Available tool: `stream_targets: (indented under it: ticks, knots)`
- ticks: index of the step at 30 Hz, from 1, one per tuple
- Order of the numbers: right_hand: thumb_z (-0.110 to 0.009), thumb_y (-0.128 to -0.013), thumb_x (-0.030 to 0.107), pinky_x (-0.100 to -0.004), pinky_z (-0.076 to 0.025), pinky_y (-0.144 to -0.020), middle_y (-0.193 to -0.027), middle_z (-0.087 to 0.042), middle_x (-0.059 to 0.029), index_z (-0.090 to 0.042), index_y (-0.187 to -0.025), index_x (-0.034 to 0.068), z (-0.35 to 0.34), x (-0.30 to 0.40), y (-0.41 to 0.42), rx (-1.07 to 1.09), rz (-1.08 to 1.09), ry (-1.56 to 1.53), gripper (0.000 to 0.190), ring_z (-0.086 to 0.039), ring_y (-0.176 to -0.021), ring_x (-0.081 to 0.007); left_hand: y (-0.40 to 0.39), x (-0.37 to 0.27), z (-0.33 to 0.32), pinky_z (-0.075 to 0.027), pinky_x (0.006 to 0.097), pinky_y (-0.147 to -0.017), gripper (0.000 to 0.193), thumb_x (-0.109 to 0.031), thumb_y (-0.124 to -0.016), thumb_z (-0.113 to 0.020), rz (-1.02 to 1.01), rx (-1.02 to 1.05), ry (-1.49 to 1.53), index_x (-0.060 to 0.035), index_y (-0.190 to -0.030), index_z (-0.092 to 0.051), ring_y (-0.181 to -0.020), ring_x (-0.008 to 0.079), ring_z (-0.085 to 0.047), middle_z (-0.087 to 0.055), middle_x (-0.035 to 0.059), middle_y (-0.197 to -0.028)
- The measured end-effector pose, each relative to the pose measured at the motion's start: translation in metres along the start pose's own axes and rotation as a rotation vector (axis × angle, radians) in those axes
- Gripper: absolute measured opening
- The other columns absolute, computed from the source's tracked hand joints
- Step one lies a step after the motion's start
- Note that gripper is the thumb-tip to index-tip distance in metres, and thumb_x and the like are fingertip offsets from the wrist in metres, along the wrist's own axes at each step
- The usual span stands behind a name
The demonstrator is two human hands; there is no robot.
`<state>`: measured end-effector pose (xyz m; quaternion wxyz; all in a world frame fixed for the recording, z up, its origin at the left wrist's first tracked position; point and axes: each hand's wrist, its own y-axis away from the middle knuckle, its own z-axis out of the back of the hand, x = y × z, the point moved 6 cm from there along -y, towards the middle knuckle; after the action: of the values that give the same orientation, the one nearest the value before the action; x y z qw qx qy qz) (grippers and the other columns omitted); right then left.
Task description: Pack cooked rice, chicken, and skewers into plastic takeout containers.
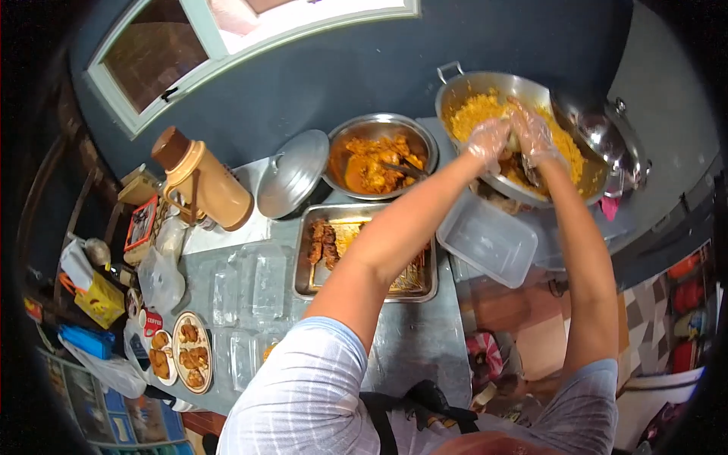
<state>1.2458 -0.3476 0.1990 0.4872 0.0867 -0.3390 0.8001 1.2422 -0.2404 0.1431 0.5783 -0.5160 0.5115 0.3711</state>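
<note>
Both of my hands wear clear plastic gloves and meet over a large steel pan [452,94] of yellow rice [475,114] at the upper right. My left hand [490,139] and my right hand [532,133] close around something pale, mostly hidden by the fingers. Below them in the pan lies a dark utensil, partly covered. A translucent plastic container [489,239] stands just below the pan. To the left, a steel bowl [341,128] holds meat in orange sauce [364,170] with a dark utensil. Under my left arm, a metal tray [301,284] carries grilled skewered meat [324,244].
A domed steel lid [614,136] rests at the pan's right side. Left of the bowl leans a metal lid [293,173], beside a tan thermos jug [207,185]. Clear plastic boxes [267,278] and an oval plate of fried food [192,352] occupy the table's left part.
</note>
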Motion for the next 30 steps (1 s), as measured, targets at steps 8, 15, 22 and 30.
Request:
stream_targets:
  ticks: [8,15,22,30]
  knots:
    - [-0.043,-0.088,0.042,-0.0414,-0.034,-0.096,-0.123,-0.049,-0.0167,-0.046,-0.127,0.017,0.008,0.186,0.051,-0.002,0.222,0.035,0.047,-0.044,-0.114,-0.0356,0.169,-0.075,0.061,-0.050,0.0373,-0.078,0.036,-0.030,-0.091,-0.048,-0.090,-0.070,0.566,-0.0027,-0.114,-0.043,-0.098,0.0207,-0.052,-0.049,0.0094,-0.110]
    - [-0.045,-0.086,0.040,-0.0398,-0.042,-0.086,-0.106,-0.059,-0.0168,-0.060,-0.105,0.008,-0.066,0.422,0.162,0.043,0.489,-0.067,0.040,-0.054,-0.100,-0.0323,0.405,-0.143,0.192,-0.050,0.0413,-0.082,0.036,-0.030,-0.091,-0.048,-0.344,-0.321,-0.309,-0.0034,-0.115,-0.047,-0.103,0.0248,-0.052,-0.051,0.0125,-0.115]
    - [-0.049,-0.086,0.030,-0.0395,-0.043,-0.084,-0.105,-0.057,-0.0182,-0.059,-0.105,0.006,-0.221,0.532,0.295,0.220,0.259,-0.596,0.033,-0.055,-0.097,-0.0348,0.637,-0.109,0.289,-0.046,0.0421,-0.089,0.038,-0.029,-0.092,-0.044,0.099,-0.516,0.391,-0.0004,-0.117,-0.046,-0.101,0.0265,-0.055,-0.053,0.0116,-0.112]
    - [-0.044,-0.091,0.030,-0.0330,-0.043,-0.081,-0.101,-0.060,-0.0118,-0.061,-0.104,0.005,-0.377,0.550,0.418,0.458,-0.150,-1.026,0.033,-0.056,-0.093,-0.0201,0.753,-0.082,0.316,-0.037,0.0444,-0.090,0.023,-0.027,-0.074,-0.066,0.213,-0.546,-1.106,-0.0045,-0.073,-0.067,-0.103,0.0367,-0.042,-0.046,0.0235,-0.111]
